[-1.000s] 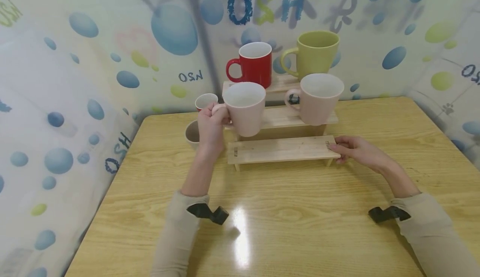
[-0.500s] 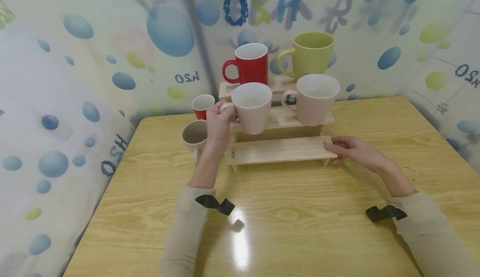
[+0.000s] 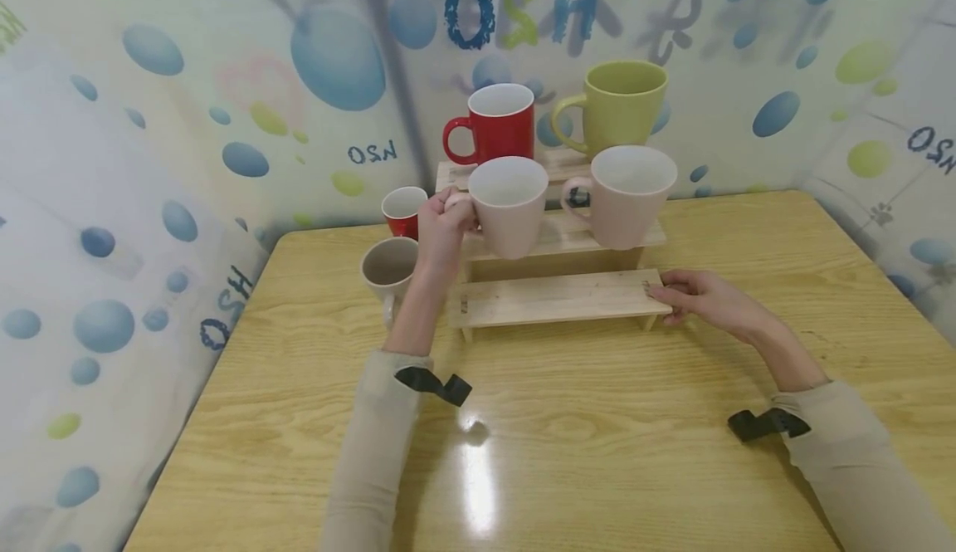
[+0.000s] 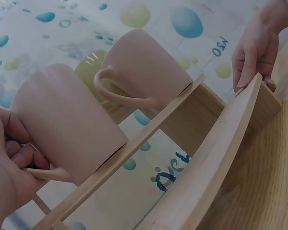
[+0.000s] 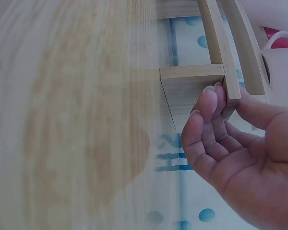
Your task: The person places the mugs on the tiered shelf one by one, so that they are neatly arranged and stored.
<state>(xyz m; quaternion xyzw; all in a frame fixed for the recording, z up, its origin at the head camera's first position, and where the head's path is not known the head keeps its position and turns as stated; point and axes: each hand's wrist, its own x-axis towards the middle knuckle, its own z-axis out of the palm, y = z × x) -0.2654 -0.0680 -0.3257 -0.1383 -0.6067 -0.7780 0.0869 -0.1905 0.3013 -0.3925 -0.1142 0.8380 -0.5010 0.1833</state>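
My left hand grips the handle of a pale pink mug, whose base is right at the left part of the rack's middle shelf. A second pale pink mug stands to its right on the same shelf. At the right end of the wooden three-step rack, my right hand pinches the bottom board, thumb on top and fingers curled beneath. On the top shelf are a red mug and a yellow-green mug, both with handles to the left.
Left of the rack, a small red cup with white inside and a greyish-white mug stand on the wooden table. My left forearm partly overlaps the greyish mug. Behind everything hangs a patterned cloth with blue and green spots.
My left hand has carried the pink mug rightward and slightly back over the middle shelf, uncovering the greyish mug and red cup. My right hand keeps its hold on the board.
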